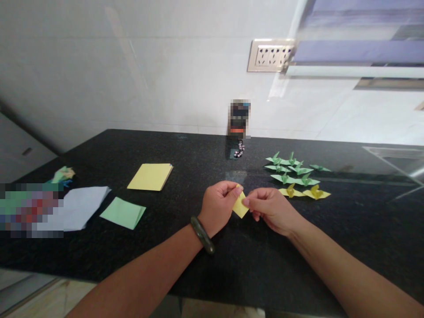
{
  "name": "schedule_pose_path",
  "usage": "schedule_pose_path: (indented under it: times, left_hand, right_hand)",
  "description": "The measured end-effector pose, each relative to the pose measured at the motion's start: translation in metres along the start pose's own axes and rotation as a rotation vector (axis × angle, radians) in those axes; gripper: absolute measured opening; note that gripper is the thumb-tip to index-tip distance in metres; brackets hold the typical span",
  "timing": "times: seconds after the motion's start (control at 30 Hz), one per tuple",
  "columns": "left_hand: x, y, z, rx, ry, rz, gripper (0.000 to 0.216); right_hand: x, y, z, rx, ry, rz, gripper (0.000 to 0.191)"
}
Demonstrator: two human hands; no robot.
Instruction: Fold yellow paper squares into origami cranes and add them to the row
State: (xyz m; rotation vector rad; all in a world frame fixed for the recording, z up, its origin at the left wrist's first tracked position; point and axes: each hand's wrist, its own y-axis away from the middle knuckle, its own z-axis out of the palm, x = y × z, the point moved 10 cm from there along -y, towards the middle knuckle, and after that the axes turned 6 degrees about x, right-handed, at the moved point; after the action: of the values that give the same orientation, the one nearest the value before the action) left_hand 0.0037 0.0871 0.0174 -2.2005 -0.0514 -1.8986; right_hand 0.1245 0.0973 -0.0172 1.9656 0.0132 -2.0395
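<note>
Both hands hold a small folded yellow paper (240, 206) just above the black counter (198, 247). My left hand (218, 205), with a dark bangle on the wrist, pinches the paper's left side. Pinching the right edge between thumb and fingers is my right hand (270, 208). Beyond my right hand lie several folded green paper cranes (291, 170) and two yellow cranes (304, 192).
A stack of yellow paper (150, 176) lies to the left on the counter, with a green sheet (123, 213) and pale blue sheets (82, 206) nearer the left edge. A small beaded item (239, 149) sits by the back wall. A wall socket (270, 55) is above.
</note>
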Motion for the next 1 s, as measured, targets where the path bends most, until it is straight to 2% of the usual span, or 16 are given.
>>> schedule_pose_path:
  times: [0.3, 0.47, 0.63, 0.83, 1.0]
  left_hand:
    - [-0.012, 0.001, 0.011, -0.103, 0.207, -0.188, 0.021]
    - [-0.015, 0.002, 0.012, -0.113, 0.232, -0.251, 0.024]
    - [-0.012, 0.001, 0.007, -0.062, 0.139, -0.193, 0.024]
    - [0.001, 0.001, -0.003, 0.026, -0.073, -0.011, 0.021]
    - [0.010, 0.005, -0.004, 0.039, -0.145, 0.074, 0.019]
  right_hand:
    - [-0.003, 0.000, -0.001, -0.002, 0.086, -0.047, 0.019]
    - [-0.003, 0.000, 0.002, -0.012, 0.109, -0.054, 0.019]
    - [0.001, 0.001, 0.004, -0.032, 0.086, -0.033, 0.023]
    - [0.003, 0.003, 0.009, -0.077, 0.059, 0.003, 0.032]
    - [0.004, 0.004, 0.013, -0.104, 0.105, 0.007, 0.032]
